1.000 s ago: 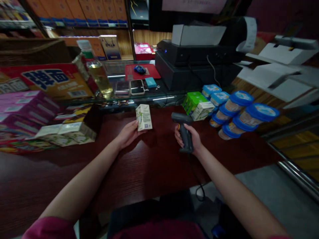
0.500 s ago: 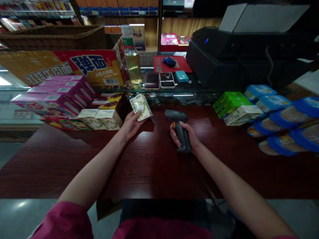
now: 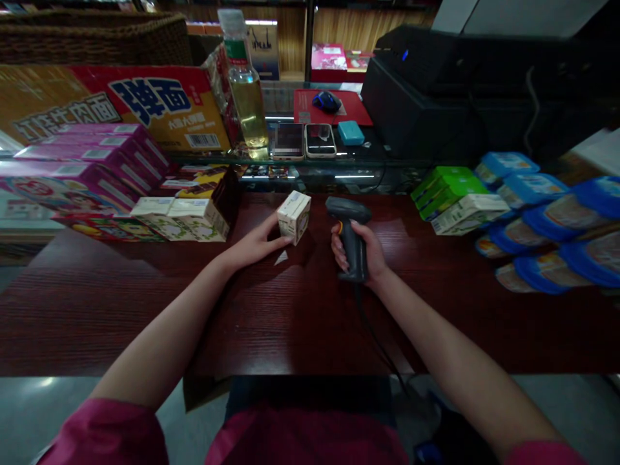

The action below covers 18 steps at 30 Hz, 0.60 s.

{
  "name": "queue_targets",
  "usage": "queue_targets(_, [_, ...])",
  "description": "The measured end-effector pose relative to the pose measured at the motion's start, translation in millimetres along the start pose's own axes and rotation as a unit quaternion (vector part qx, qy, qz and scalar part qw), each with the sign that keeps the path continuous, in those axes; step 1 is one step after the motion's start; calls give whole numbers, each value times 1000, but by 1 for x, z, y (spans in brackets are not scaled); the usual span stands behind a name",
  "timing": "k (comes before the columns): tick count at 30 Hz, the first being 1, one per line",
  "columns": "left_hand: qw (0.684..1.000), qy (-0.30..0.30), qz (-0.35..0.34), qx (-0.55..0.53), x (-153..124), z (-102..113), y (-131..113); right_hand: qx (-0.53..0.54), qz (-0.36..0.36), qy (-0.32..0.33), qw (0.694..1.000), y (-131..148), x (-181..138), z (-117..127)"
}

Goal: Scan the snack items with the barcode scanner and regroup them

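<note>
My left hand [image 3: 255, 243] grips a small white and green carton [image 3: 293, 216], held tilted just above the dark red wooden counter [image 3: 145, 310]. My right hand [image 3: 361, 248] is wrapped round the handle of a dark grey barcode scanner [image 3: 347, 234], whose head points left toward the carton. The scanner's cable runs down toward me over the counter edge. The two hands are about a hand's width apart.
Matching cartons [image 3: 180, 217] lie left of my left hand, beside pink boxes [image 3: 92, 165] and a large red noodle box [image 3: 121, 113]. An oil bottle [image 3: 245, 87], two phones [image 3: 303, 139] and a black till [image 3: 436, 90] sit behind. Green boxes [image 3: 448, 187] and blue-lidded tubs [image 3: 557, 226] are at right.
My left hand has turned the carton and brought it right and lower, closer to the scanner. My right hand has raised the scanner slightly. The camera has tipped downward.
</note>
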<state>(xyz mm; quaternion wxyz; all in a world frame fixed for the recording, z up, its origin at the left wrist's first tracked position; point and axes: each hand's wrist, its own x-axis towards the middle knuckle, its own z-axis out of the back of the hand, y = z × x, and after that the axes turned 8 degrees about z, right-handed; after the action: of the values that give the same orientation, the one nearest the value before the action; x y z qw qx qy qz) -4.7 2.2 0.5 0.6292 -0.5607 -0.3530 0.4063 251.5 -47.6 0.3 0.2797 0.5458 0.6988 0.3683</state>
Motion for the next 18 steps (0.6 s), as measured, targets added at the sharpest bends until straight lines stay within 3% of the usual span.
queue_targets(5, [998, -42, -2, -41, 12, -7, -2, -21, 6, -15, 1000, 2, 0, 2])
queue_targets(8, [987, -150, -9, -48, 23, -16, 4, -43, -10, -17, 999, 1, -4, -1])
queue_targets(12, [944, -328, 10, -45, 38, -26, 14, -111, -45, -18, 993, -3, -11, -10])
queue_targets(15, [921, -389, 13, -7, 48, -31, 18, -144, -37, -30, 988, -6, -13, -18])
queue_targets(18, [912, -409, 15, 17, 53, -34, 19, -155, -28, -39, 987, -7, -14, -22])
